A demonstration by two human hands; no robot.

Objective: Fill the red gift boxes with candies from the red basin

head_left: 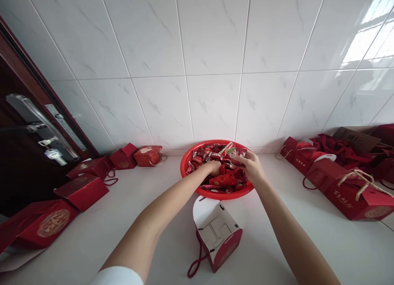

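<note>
A round red plastic basket point(185, 162) stands against the tiled wall, heaped with red-wrapped candies point(226, 180). My left hand point(213, 168) reaches into the heap, its fingers hidden among the wrappers. At the basket's right side my right hand point(251, 166) is closed, thumb and fingers pinching a small wrapped candy point(231, 152) with a green and red label. In front of the basket sits an open red gift box point(227, 250) with a white inside. Its bottom flaps show, and a red cord handle point(197, 262) hangs at its left.
Closed red gift boxes line the left side, among them one with a gold emblem point(53, 223). More boxes with cord handles point(344, 190) stand on the right, beside a carton holding red items point(341, 149). A dark door with keys point(55, 153) is at far left.
</note>
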